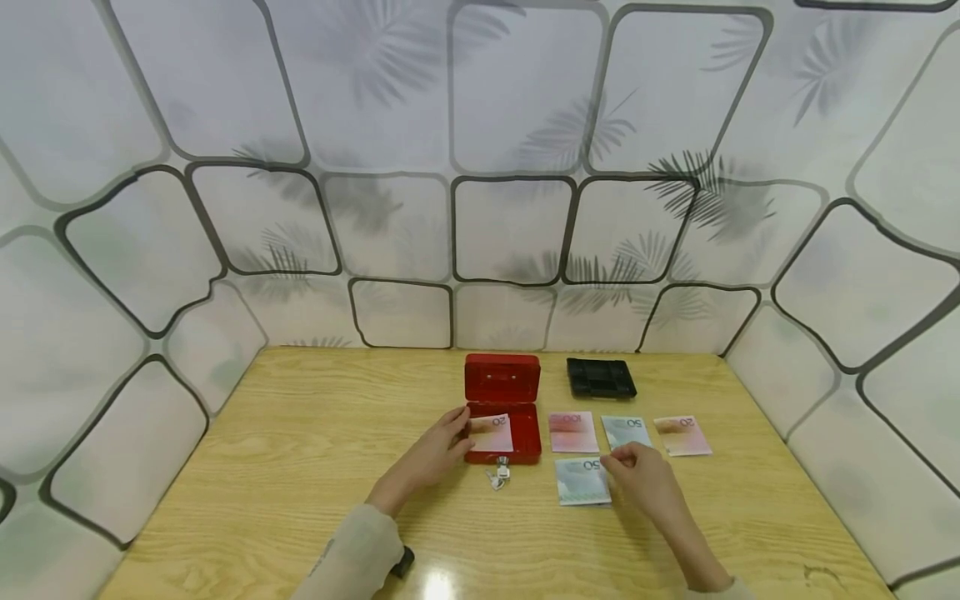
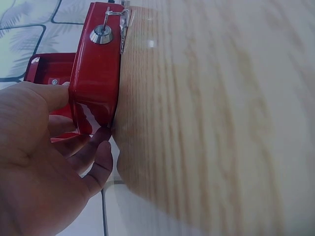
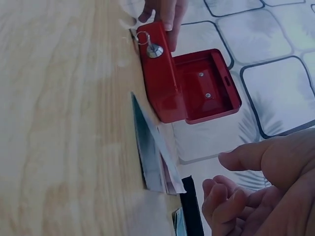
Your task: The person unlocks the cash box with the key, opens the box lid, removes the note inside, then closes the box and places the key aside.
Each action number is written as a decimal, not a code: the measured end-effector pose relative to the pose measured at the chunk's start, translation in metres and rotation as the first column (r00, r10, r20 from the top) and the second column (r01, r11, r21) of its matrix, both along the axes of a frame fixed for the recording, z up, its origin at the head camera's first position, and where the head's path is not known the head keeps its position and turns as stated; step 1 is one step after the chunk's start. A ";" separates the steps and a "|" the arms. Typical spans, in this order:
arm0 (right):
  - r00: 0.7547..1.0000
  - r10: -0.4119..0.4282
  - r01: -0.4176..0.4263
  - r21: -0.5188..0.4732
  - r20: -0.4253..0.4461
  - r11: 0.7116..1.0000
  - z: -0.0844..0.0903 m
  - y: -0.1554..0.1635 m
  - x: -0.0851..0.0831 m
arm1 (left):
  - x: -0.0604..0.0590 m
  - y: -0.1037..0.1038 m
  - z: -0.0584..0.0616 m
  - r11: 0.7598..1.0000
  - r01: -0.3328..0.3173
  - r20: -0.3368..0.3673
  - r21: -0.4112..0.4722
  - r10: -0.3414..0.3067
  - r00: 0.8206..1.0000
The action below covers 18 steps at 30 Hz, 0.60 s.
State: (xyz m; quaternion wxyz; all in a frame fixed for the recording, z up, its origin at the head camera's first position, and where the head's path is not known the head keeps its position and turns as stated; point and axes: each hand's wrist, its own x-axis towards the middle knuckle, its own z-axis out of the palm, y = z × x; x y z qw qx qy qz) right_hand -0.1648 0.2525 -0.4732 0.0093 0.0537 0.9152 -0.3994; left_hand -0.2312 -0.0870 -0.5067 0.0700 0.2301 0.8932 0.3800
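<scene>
A red cash box [image 1: 528, 433] stands with its lid up. My left hand [image 1: 433, 454] grips its left side wall, the thumb at the upper edge and fingers against the outside in the left wrist view. Inside the box lies a 20 banknote [image 1: 491, 435]. Keys [image 1: 495, 481] hang from the lock [image 2: 101, 34] on the front. My right hand [image 1: 647, 479] hovers beside the near 50 banknotes [image 1: 582, 483], which look folded and partly raised in the right wrist view. Thumb and loosely bent fingers [image 3: 231, 204] stand apart there, with nothing between them.
Behind the near notes lie a 100 banknote [image 1: 572, 432], another 50 banknote [image 1: 626, 429] and a 20 banknote [image 1: 682, 436] in a row. A black compartment tray [image 1: 600, 379] sits at the back. Patterned curtains [image 1: 510, 225] surround the wooden table [image 1: 315, 433].
</scene>
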 end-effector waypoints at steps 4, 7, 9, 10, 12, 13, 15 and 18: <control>1.000 -0.003 0.003 -0.072 -0.008 0.997 0.003 -0.005 -0.003 | 0.000 0.000 0.000 1.000 0.002 0.000 0.001 -0.002 1.000; 1.000 -0.003 0.003 -0.100 -0.004 0.995 0.004 -0.009 -0.007 | 0.000 0.000 -0.001 1.000 0.002 0.002 0.000 -0.002 1.000; 1.000 -0.001 0.001 -0.120 0.000 0.993 0.005 -0.013 -0.009 | -0.001 -0.001 -0.001 1.000 0.003 0.000 0.001 -0.003 1.000; 1.000 0.002 -0.002 -0.132 0.001 0.991 0.006 -0.015 -0.010 | -0.001 -0.001 -0.001 1.000 0.004 0.000 0.000 -0.004 1.000; 1.000 0.012 -0.012 -0.154 -0.001 0.988 0.008 -0.020 -0.012 | -0.002 -0.001 -0.002 1.000 0.009 -0.003 0.004 -0.009 1.000; 1.000 0.017 -0.017 -0.164 -0.002 0.986 0.008 -0.023 -0.014 | -0.002 -0.001 -0.002 1.000 0.012 -0.004 0.006 -0.012 1.000; 1.000 0.030 -0.030 -0.182 -0.002 0.983 0.010 -0.028 -0.016 | -0.002 -0.001 -0.002 1.000 0.014 -0.003 0.008 -0.014 1.000; 0.999 0.041 -0.040 -0.201 0.002 0.979 0.011 -0.037 -0.021 | -0.002 -0.001 -0.002 1.000 0.015 -0.005 0.006 -0.014 1.000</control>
